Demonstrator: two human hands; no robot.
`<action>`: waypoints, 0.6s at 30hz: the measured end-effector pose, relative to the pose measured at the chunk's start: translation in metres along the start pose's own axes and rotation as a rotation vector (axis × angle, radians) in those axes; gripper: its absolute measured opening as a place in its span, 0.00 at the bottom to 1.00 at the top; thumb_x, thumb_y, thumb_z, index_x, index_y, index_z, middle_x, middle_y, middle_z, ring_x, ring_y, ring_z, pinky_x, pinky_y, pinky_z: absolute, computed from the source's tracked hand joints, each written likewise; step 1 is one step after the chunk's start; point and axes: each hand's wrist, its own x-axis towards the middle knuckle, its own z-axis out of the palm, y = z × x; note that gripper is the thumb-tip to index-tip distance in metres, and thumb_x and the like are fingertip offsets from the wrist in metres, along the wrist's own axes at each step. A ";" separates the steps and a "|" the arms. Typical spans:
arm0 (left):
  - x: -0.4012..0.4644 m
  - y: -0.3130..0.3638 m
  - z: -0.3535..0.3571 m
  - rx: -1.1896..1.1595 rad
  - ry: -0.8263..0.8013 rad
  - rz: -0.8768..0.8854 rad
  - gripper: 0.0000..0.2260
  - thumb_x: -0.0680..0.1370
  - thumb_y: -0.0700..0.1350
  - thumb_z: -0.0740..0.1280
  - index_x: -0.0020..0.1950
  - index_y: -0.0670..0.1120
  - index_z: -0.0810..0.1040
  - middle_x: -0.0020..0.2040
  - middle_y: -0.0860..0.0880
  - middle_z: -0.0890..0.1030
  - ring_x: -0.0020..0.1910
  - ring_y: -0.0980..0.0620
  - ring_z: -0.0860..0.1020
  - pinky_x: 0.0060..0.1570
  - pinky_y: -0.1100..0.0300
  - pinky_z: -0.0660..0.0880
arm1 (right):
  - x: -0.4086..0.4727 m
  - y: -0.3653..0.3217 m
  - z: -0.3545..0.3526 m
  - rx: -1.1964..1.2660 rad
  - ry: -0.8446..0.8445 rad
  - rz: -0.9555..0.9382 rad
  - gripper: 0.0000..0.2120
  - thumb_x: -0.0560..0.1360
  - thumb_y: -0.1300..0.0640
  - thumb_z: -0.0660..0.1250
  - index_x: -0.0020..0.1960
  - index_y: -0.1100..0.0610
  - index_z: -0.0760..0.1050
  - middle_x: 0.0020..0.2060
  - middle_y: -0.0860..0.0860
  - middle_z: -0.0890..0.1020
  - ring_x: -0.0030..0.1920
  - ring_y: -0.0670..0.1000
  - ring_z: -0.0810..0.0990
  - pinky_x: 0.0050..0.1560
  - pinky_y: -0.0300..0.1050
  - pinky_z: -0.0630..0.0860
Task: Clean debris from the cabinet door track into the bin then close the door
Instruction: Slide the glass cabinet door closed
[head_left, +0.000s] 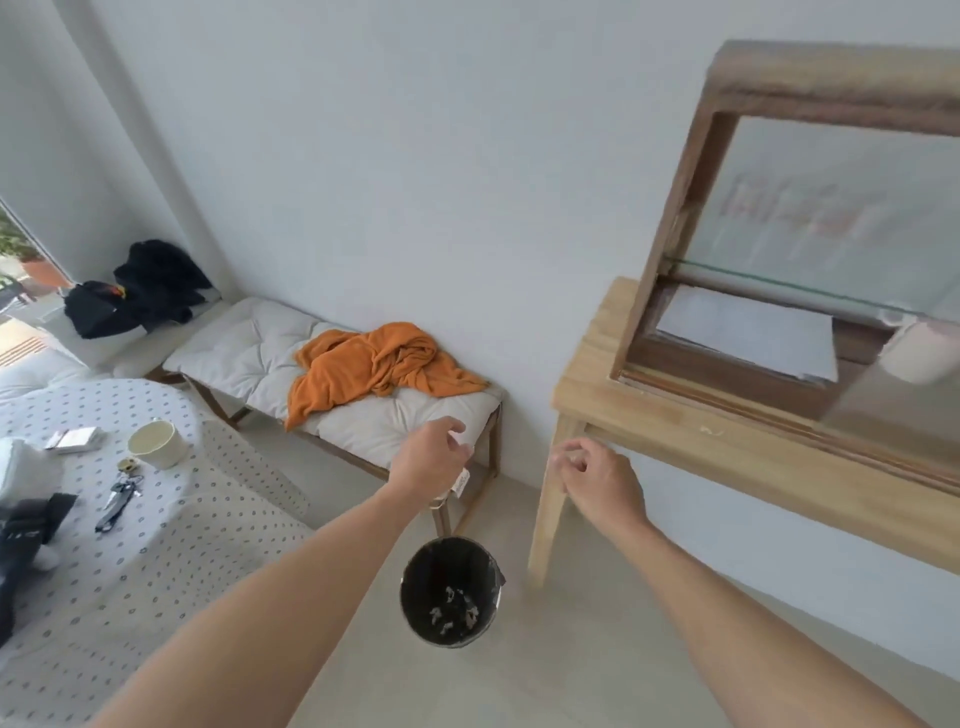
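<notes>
A small black bin (450, 592) stands on the floor below my hands, with pale scraps of debris (454, 613) lying at its bottom. My left hand (434, 457) hovers above and beyond the bin with loosely curled fingers. My right hand (597, 480) hangs beside the table leg, its fingertips pinched; whether anything is in them is too blurred to tell. The dark wooden cabinet (779, 234) with a glass sliding door (852, 208) sits on the light wooden table (675, 421) at right. Its bottom track (727, 402) runs along the front.
A cushioned bench (374, 421) with an orange cloth (374, 364) stands against the wall behind the bin. At left a table with a dotted cloth (156, 519) carries a cream cup (156, 444), keys and a box. Black bags lie in the far corner.
</notes>
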 end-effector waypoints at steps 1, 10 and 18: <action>0.000 0.014 -0.004 -0.004 0.009 0.036 0.16 0.79 0.50 0.70 0.66 0.51 0.79 0.45 0.58 0.81 0.42 0.54 0.80 0.42 0.56 0.77 | -0.004 0.001 -0.015 0.004 0.036 0.008 0.12 0.81 0.42 0.66 0.60 0.44 0.82 0.43 0.45 0.89 0.51 0.52 0.86 0.54 0.50 0.81; 0.012 0.137 -0.007 -0.008 0.013 0.253 0.15 0.79 0.52 0.70 0.65 0.53 0.80 0.44 0.58 0.82 0.50 0.50 0.80 0.52 0.51 0.79 | -0.022 0.029 -0.137 0.013 0.301 0.063 0.10 0.81 0.43 0.67 0.56 0.45 0.83 0.40 0.46 0.88 0.45 0.53 0.86 0.50 0.53 0.83; 0.034 0.214 0.022 -0.050 -0.018 0.397 0.20 0.79 0.53 0.70 0.71 0.54 0.75 0.57 0.54 0.80 0.56 0.49 0.79 0.56 0.47 0.78 | -0.021 0.059 -0.204 0.015 0.465 0.114 0.09 0.83 0.44 0.66 0.54 0.46 0.84 0.46 0.49 0.90 0.51 0.56 0.87 0.53 0.55 0.83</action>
